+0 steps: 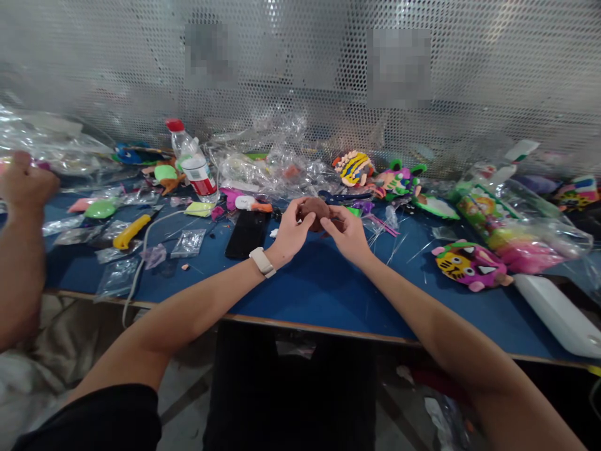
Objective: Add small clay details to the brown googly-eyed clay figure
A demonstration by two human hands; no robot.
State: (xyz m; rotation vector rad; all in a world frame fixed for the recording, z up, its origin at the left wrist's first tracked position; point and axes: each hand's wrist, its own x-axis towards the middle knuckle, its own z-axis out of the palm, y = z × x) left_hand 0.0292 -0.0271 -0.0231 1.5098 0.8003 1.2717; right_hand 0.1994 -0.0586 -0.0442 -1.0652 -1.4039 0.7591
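water bottle (pixel 193 161) upright | black phone (pixel 246 234) flat | tiger toy (pixel 469 265) right

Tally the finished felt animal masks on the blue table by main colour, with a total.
Pink: 1, the pink tiger mask near the right edge
Green: 1, the green mask at the back
Yellow-striped: 1, the yellow striped mask beside it
Total: 3
Apart from these, the left hand and right hand both grip a brown piece; other felt bits are too cluttered to count.
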